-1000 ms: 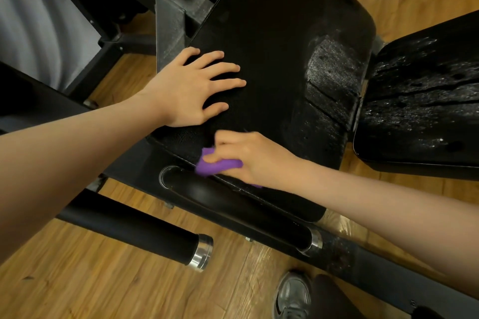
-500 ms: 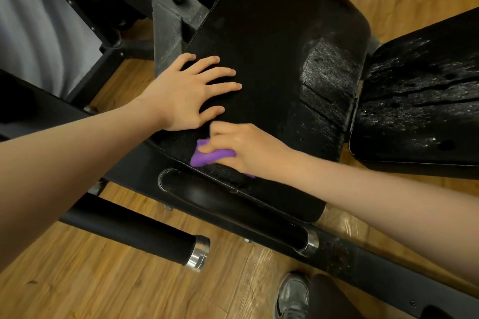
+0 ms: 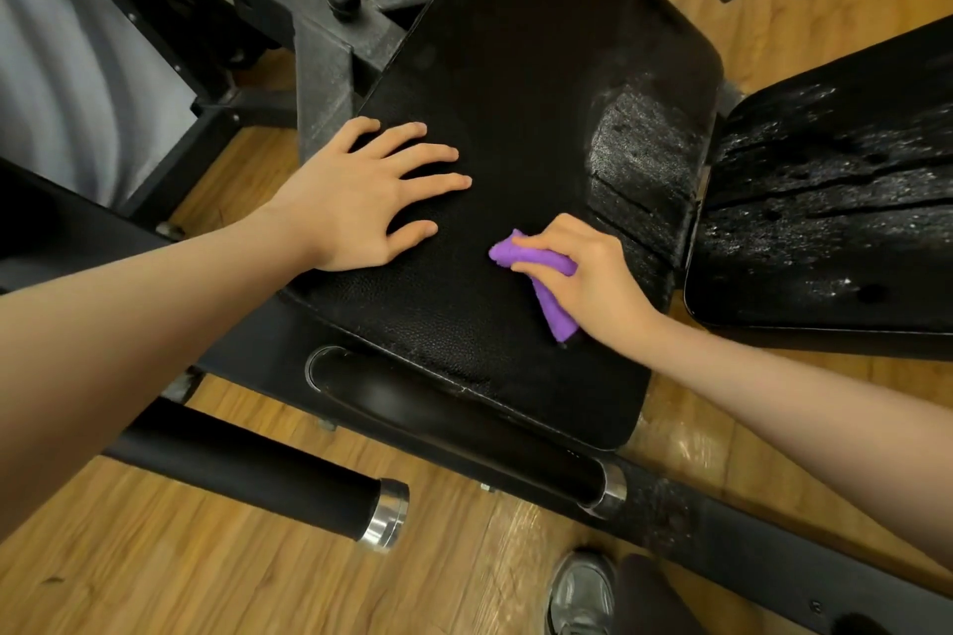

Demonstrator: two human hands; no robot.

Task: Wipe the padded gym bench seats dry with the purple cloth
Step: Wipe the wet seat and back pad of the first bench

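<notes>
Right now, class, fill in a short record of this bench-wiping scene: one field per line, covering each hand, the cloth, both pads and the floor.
left hand: left hand lies flat, fingers spread, on the near pad
right hand: right hand holds the purple cloth bunched in its grip against the near pad
near pad: near pad is mostly matt, with a wet patch at its right edge
far pad: far pad, to the right, is speckled with droplets
floor: wooden floor
</notes>
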